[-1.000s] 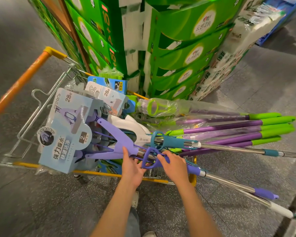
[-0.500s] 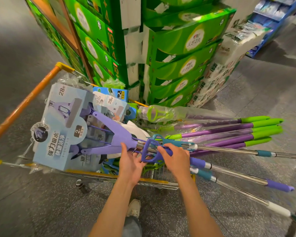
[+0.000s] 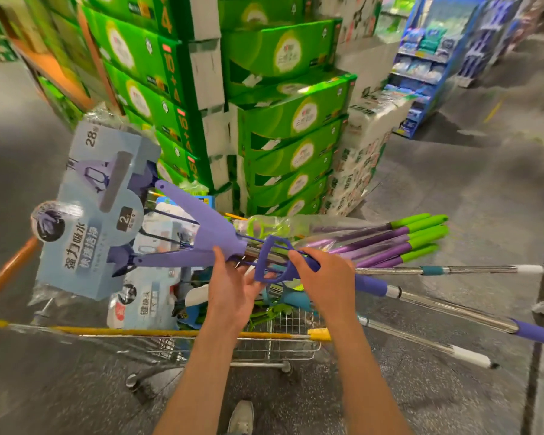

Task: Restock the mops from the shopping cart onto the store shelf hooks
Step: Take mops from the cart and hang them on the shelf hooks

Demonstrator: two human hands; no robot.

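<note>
Head view: purple mop (image 3: 201, 243) has risen out of the cart (image 3: 182, 333); right hand (image 3: 324, 281) grips its handle, left hand (image 3: 233, 287) seemingly loose underneath — shelving comes next.

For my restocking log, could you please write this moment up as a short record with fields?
setting: store aisle, green boxes stacked behind the shopping cart
held item: purple mop, its head in a light-blue card sleeve, raised above the cart
left hand: under the mop by the purple pull handle, fingers loosely curled, grip unclear
right hand: fingers curled round the mop shaft
still in cart: green-and-purple mops, steel-shaft mops, packaged refills
shelf hooks: not in view
</note>
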